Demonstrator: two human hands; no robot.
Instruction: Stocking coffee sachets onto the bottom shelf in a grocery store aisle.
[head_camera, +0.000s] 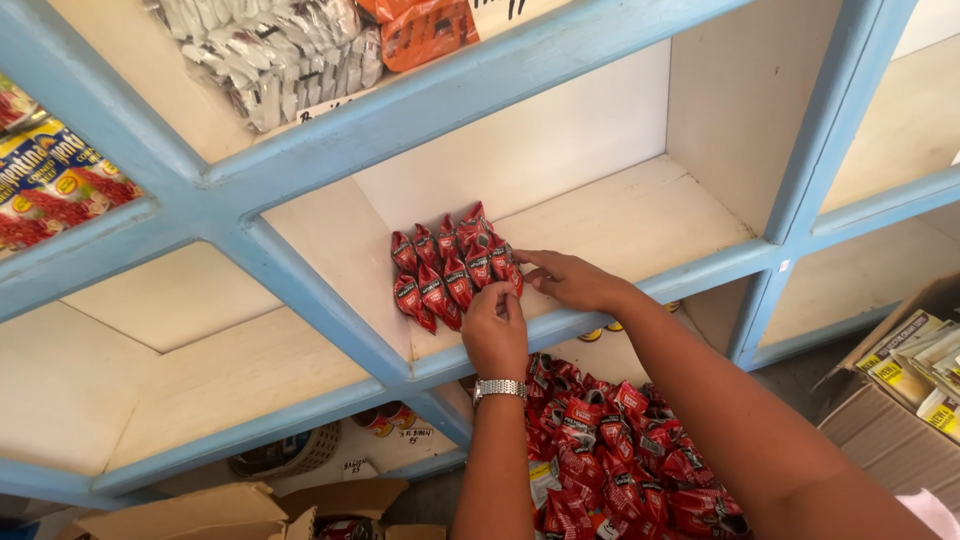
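Blue-framed shelf, white compartments. Compartment ahead of both hands holds a small cluster of red sachets near its front edge. Compartment below the wrists: a large heap of the same red packets. Up-left of the hands, silver packets. Cardboard box of yellow packs to the right of the right arm.

Left hand, watch on wrist, fingers curled, pinching the cluster's near edge. Right hand loosely open, fingertips touching the cluster's right side.

Small red sachets lie in overlapping rows, a tidy cluster on the white shelf.
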